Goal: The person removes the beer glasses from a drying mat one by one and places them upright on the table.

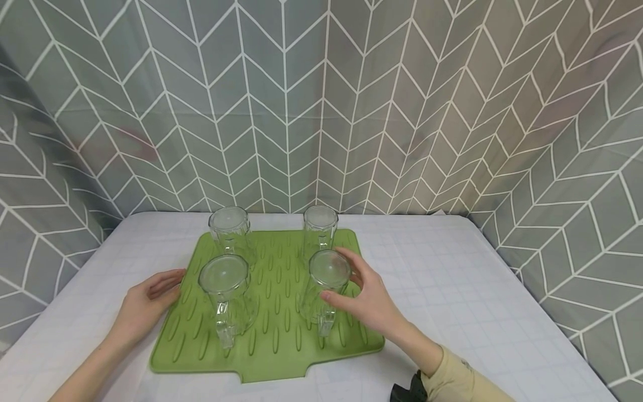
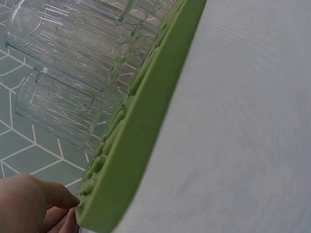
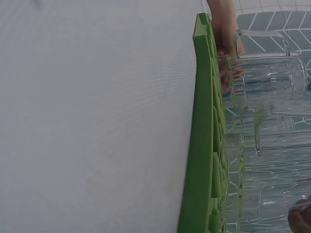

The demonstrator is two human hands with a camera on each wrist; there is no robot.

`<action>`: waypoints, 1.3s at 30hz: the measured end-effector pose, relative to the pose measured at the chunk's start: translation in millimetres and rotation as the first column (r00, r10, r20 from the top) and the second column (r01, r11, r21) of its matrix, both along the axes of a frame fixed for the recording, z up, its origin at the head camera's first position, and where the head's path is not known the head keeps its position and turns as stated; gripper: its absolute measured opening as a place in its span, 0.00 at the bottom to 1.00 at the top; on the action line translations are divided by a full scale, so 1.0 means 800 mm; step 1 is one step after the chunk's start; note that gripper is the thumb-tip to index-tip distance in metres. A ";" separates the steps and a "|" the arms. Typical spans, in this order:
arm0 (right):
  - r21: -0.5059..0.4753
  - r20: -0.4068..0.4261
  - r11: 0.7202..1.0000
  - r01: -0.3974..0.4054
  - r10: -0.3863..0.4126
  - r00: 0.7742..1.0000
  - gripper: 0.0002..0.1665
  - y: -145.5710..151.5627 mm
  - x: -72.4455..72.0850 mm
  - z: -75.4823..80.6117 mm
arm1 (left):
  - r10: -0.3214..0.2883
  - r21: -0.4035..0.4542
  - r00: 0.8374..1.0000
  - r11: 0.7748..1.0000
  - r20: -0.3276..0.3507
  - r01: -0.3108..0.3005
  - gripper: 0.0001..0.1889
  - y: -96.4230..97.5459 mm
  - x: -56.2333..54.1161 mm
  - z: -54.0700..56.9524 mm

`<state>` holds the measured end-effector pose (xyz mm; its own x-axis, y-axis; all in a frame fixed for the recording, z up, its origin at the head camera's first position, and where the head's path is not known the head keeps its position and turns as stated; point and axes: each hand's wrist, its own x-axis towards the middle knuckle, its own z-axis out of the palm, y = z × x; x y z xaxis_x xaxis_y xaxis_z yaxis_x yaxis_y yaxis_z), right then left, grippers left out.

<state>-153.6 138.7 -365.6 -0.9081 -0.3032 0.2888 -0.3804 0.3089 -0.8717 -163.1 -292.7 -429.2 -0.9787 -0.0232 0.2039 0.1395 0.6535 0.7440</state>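
Curled round the front right mug [image 1: 329, 271], the thumb and fingers of the right hand [image 1: 369, 296] grip clear, smooth glass. At the ribless outer wall of the green mat [image 1: 273, 363], the left hand [image 1: 143, 307] touches the left edge with bent fingers; whether it pinches, I cannot tell. On the matte mat, raised elongated ridges run in rows, and 1 tab juts from the near side. All 4 mugs stand on it, 2 by 2: the front left mug [image 1: 224, 276], back left mug [image 1: 229, 220] and back right mug [image 1: 320, 220] share the round, transparent form. Beneath lies a faintly creased white cloth [image 1: 502, 312].
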 end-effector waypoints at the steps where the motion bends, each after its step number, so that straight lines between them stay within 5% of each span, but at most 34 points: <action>1: 0.002 -0.007 1.000 -0.003 0.003 1.000 0.49 0.001 0.000 0.000 | 0.001 0.000 1.000 1.000 0.000 0.000 0.23 0.000 0.000 0.000; 39: 0.095 0.082 0.994 0.045 -0.053 0.995 0.49 0.014 -0.003 0.015 | -0.004 -0.010 1.000 1.000 -0.002 0.004 0.23 -0.002 0.000 -0.002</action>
<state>-156.2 150.0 -353.9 -0.9424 -0.2801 0.1829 -0.2890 0.4067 -0.8666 -162.9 -294.0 -430.5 -0.9784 -0.0173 0.2061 0.1436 0.6602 0.7373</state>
